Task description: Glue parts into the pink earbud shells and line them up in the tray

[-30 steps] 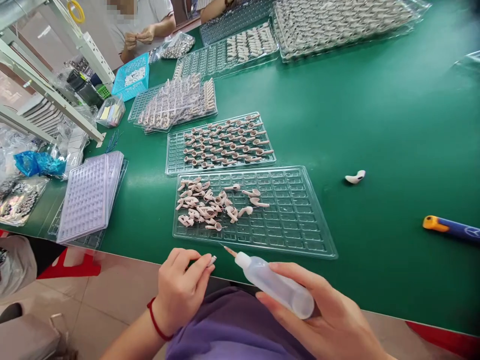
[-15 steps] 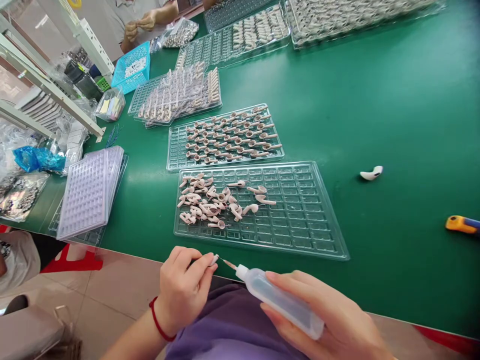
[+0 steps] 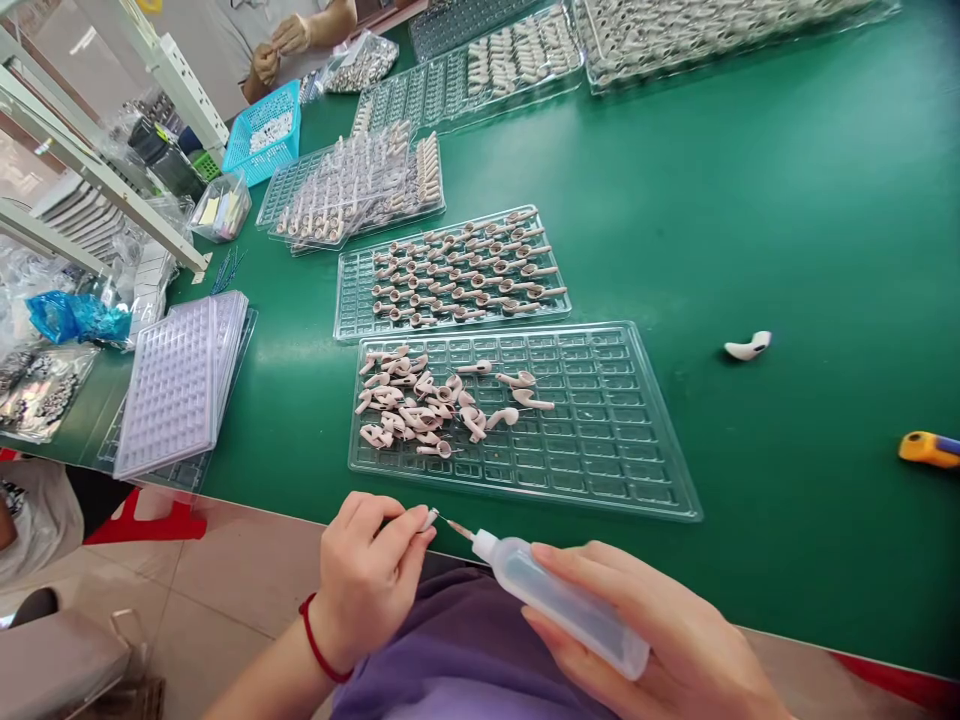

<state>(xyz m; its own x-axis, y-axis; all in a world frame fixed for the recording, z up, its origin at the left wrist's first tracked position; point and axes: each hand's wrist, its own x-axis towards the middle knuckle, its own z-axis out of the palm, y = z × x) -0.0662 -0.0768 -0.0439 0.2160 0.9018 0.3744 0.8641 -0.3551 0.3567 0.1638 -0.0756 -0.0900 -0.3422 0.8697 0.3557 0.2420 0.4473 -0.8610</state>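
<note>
My left hand [image 3: 367, 580] pinches a small pale earbud part [image 3: 427, 518] between thumb and fingers, just in front of the table edge. My right hand [image 3: 660, 640] grips a clear squeeze bottle [image 3: 559, 605] with a thin needle tip [image 3: 454, 526]; the tip touches the small part. Directly beyond lies a clear plastic grid tray [image 3: 600, 440] with a loose heap of pinkish earbud shells [image 3: 420, 405] on its left half. A second tray [image 3: 352, 315] behind it holds shells set in rows.
A stack of white grid trays [image 3: 176, 385] lies at the left. One white shell [image 3: 746, 346] and a yellow-and-blue cutter [image 3: 928, 448] lie on the green mat at the right. More filled trays [image 3: 360, 190] and a blue basket [image 3: 264, 145] stand farther back, where another person's hands [image 3: 281, 45] work.
The bottle's needle tip has come up to the part pinched in my left hand. The view has tilted down slightly.
</note>
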